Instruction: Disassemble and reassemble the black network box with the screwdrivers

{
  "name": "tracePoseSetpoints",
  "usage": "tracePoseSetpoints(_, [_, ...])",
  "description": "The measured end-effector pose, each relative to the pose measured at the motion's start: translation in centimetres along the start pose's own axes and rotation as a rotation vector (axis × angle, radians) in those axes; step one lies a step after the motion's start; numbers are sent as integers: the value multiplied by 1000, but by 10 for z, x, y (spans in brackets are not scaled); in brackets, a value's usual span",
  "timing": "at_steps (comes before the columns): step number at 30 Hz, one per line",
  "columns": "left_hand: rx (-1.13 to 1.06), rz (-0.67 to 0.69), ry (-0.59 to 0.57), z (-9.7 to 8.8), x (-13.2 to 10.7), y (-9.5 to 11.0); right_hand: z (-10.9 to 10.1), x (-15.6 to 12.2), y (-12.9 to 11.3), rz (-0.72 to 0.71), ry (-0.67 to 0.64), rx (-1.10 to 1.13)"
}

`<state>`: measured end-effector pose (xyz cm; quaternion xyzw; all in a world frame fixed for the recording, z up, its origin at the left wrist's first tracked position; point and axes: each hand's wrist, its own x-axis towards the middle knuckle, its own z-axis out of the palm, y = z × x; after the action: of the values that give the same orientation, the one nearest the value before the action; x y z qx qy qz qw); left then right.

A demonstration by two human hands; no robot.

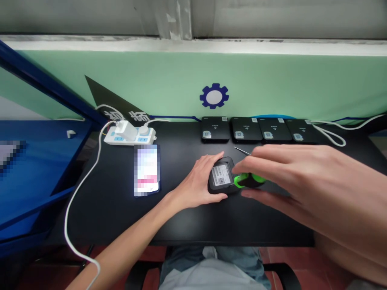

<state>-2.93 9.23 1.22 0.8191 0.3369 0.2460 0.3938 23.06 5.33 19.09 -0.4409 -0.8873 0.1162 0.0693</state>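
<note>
My left hand (201,181) grips a small black box-shaped device (234,187) on the desk, thumb on the near edge and fingers over the far edge. A white printed label (222,175) faces up on it. At the device's right side, my right hand (298,177) is closed around a screwdriver (249,180) with a bright green and black handle. Beyond my right fingers shows a thin metal shaft (242,151); my hand hides whether it joins that handle. Part of the device's right side is covered by my right fingers.
Several similar black boxes (215,129) stand in a row along the back of the black desk (181,225). To the left lie a phone (147,169) with a lit screen and a white power strip (130,137) with plugs. White cables (68,209) run along both sides.
</note>
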Motion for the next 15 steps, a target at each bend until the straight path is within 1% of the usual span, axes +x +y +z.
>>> tracePoseSetpoints(2, [2, 1, 0, -1, 0, 1, -3, 0, 1, -62, -65, 45])
tracePoseSetpoints(5, [16, -3, -7, -2, -1, 3, -5, 0, 4, -131, -102, 58])
tracePoseSetpoints(8, [19, -4, -12, -1, -1, 2, -3, 1, 3, -79, -77, -11])
tracePoseSetpoints(10, [16, 1, -12, -1, -1, 2, -1, 1, 2, -41, -53, -6])
tracePoseSetpoints(12, [16, 9, -10, -1, -1, 1, -1, -1, 0, -43, -45, 34])
tracePoseSetpoints(15, [17, 11, -12, -2, 0, 0, -2, -9, -1, -91, -48, 72])
